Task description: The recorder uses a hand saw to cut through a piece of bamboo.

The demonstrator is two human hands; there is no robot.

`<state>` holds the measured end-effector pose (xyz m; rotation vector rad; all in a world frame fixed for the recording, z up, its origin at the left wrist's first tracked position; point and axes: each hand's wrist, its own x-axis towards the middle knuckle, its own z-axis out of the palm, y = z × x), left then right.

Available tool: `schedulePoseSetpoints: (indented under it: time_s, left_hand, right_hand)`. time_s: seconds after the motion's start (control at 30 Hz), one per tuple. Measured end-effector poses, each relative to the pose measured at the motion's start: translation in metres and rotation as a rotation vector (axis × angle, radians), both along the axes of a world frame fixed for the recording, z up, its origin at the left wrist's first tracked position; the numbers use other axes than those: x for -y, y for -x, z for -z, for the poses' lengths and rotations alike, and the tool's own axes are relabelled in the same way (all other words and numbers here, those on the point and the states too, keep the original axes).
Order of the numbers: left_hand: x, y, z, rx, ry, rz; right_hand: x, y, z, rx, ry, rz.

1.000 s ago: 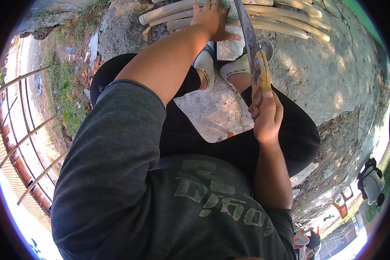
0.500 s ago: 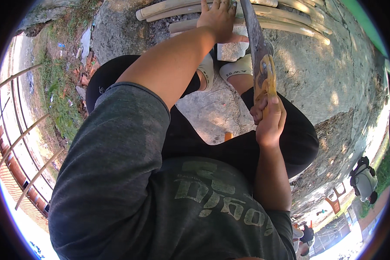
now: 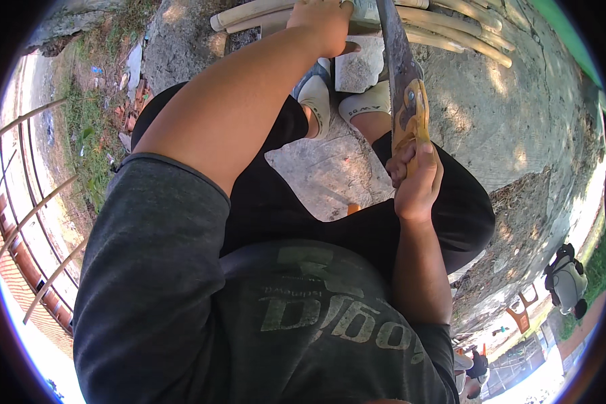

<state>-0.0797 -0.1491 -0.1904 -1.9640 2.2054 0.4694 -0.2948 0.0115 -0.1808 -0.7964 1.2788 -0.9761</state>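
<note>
My right hand (image 3: 416,178) is closed round the yellowish wooden handle of a handsaw (image 3: 402,64). Its dark, worn blade points away from me and reaches the top edge of the picture. My left hand (image 3: 322,27) lies over a pale wooden pole at the top, left of the blade. Its thumb sticks out toward the blade, while the fingertips are partly cut off by the picture's edge. Just below the hand, a pale stone block (image 3: 359,66) stands between my feet. Whether the saw's teeth touch the wood is out of sight.
Several long pale poles (image 3: 475,46) lie across the concrete ground (image 3: 491,128) at the far side. A small orange thing (image 3: 353,209) shows between my legs. Grass and rubble (image 3: 87,141) lie to the left. A person (image 3: 565,279) is at the far right, near a brown chair (image 3: 520,313).
My left hand and forearm have shifted left and a little away from me, uncovering more of the stone block. The right hand and saw have moved only slightly.
</note>
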Motion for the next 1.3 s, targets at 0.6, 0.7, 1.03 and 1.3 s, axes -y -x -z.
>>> schedulePoseSetpoints:
  time_s: [0.6, 0.7, 1.03, 1.3]
  left_hand:
    - [0.009, -0.015, 0.055, 0.157, -0.178, -0.114]
    - [0.010, -0.023, 0.051, 0.126, -0.144, -0.135]
    - [0.023, -0.008, 0.005, 0.256, -0.137, 0.066]
    - [0.028, -0.016, 0.008, 0.254, -0.099, 0.152]
  right_hand:
    - [-0.003, 0.015, 0.014, -0.005, 0.107, -0.105]
    - [-0.001, 0.012, 0.008, 0.014, 0.093, -0.089]
    - [0.005, 0.013, 0.000, 0.058, 0.000, 0.046]
    - [0.014, 0.031, 0.000, 0.106, -0.079, 0.071]
